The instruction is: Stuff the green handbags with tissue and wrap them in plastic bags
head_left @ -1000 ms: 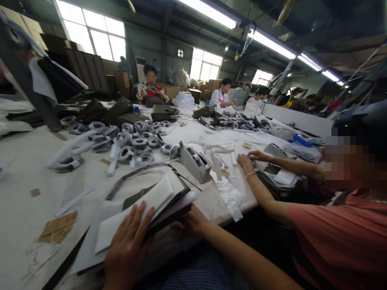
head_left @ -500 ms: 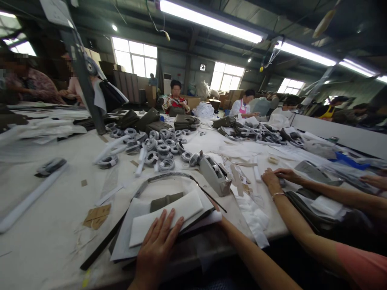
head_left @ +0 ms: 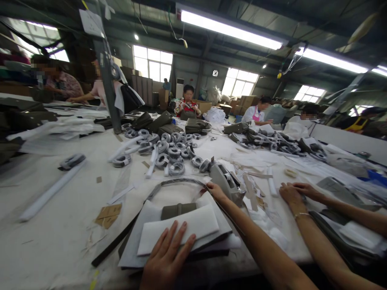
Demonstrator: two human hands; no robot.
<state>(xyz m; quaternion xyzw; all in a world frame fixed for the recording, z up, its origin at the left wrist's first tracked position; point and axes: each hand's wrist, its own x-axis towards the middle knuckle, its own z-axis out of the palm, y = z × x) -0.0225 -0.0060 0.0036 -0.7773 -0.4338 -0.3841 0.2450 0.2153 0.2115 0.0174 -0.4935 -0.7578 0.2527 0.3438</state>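
My left hand (head_left: pixel 167 259) lies flat with fingers spread on a white foam sheet (head_left: pixel 181 231) that covers an olive-green bag piece (head_left: pixel 178 210) at the table's near edge. My right hand (head_left: pixel 215 191) reaches forward past the stack and pinches something small by the grey handle strap (head_left: pixel 175 184), right beside the grey tape dispenser (head_left: pixel 226 183). What the fingers hold is too small to make out.
Coiled grey straps (head_left: pixel 169 151) and white foam tubes (head_left: pixel 51 190) are scattered mid-table. Brown cardboard bits (head_left: pixel 107 213) lie left of the stack. A co-worker's two hands (head_left: pixel 298 192) work at my right. A steel post (head_left: pixel 105 76) stands at the back left, with people seated beyond.
My right hand came out from under the stack's right edge and moved forward to the tape dispenser. The view swung left and up. My left hand stayed pressed on the foam sheet.
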